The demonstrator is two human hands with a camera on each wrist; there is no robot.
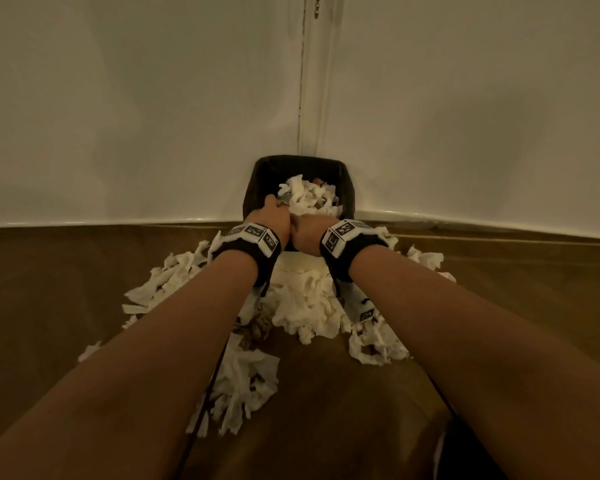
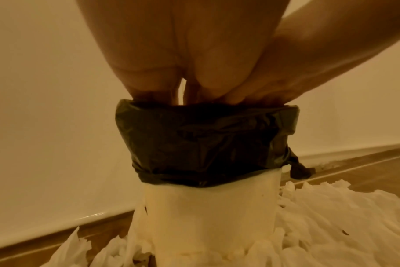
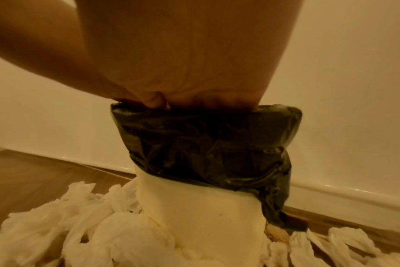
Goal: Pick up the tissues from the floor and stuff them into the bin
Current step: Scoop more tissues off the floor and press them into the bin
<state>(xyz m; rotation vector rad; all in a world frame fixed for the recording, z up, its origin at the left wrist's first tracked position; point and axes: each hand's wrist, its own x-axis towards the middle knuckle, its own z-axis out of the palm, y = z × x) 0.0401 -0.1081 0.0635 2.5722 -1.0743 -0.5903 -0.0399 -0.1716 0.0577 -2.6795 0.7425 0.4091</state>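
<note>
tissues [image 1: 302, 303] on brown floor [image 1: 49, 289] (white walls [image 1: 136, 98] behind)

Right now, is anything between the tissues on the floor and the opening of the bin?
Only both hands: the left hand and right hand fill the near part of the bin mouth, pressing tissues there. No lid shows. Floor tissues lie right against its base.

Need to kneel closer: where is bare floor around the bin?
Bare floor lies far left along the skirting, and far right past the tissues. In front of the bin, under both wrists, tissues crowd the floor.
</note>
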